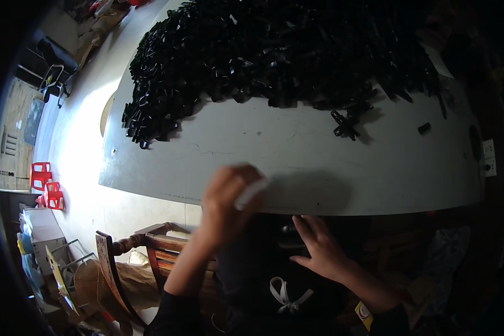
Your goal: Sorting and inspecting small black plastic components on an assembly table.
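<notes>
The likeliest trouble, I judge, is at the near edge of the worktop (319, 204): the left hand (232, 193) is raised over it, left of middle, so a small thing let slip there could drop to the lap or floor. That hand is blurred, its fingers curled and a pale patch (251, 193) showing between thumb and fingers; I cannot tell whether this is something pinched or how firm any hold is. The right hand (322, 252) is just below the edge, palm down with fingers loosely spread and nothing visibly grasped; whether its fingertips touch the edge is unclear. Black parts lie in a broad pile (252, 61) across the far side of the worktop, with a small cluster (347, 124) just in front and a lone part (424, 129) apart at the right. A careless pull at the pile might bring tangled neighbours along or start a slide, and in the dim light on the right a dark part could be overlooked. As for containers, the pile lies loose, with no tray rim along its near side; a brown sack (134, 283) sits beyond the wooden chair (165, 246), its contents hidden.
</notes>
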A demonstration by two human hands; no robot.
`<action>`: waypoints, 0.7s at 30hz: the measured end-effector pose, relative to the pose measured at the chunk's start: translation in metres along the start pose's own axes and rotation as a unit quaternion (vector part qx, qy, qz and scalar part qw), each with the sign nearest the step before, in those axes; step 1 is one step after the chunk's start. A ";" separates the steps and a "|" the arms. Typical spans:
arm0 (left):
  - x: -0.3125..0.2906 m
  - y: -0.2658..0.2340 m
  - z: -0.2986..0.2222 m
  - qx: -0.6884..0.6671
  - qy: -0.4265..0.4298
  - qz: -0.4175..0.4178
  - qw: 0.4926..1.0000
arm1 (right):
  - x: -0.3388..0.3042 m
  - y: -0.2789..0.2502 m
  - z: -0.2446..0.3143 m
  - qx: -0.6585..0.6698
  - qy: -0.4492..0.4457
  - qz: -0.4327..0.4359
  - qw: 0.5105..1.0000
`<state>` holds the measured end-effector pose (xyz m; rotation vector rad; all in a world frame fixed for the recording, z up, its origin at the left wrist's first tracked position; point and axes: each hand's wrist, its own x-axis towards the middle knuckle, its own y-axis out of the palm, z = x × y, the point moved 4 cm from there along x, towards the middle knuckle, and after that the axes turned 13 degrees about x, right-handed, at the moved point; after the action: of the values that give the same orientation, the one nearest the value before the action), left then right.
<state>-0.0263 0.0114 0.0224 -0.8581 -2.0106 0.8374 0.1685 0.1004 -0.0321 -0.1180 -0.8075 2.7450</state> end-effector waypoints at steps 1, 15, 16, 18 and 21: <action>0.013 0.001 0.019 0.026 -0.002 -0.041 0.999 | 0.001 -0.010 0.001 0.000 0.000 -0.001 1.000; 0.065 0.002 0.074 0.197 0.015 -0.007 0.980 | 0.113 -0.106 -0.032 -0.200 -0.046 -0.253 0.945; 0.058 0.003 0.065 0.128 0.009 0.000 0.992 | 0.109 -0.106 -0.028 -0.201 -0.046 -0.252 0.946; 0.038 0.005 0.046 -0.006 -0.017 0.024 1.000 | 0.096 -0.103 -0.024 -0.148 -0.007 -0.260 0.954; 0.014 -0.002 0.004 -0.101 -0.004 0.042 0.994 | 0.068 -0.089 0.017 -0.099 -0.132 -0.167 0.972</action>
<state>-0.0370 0.0202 0.0278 -1.0599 -2.1037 0.6915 0.1224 0.1827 0.0304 0.3219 -1.0621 2.3868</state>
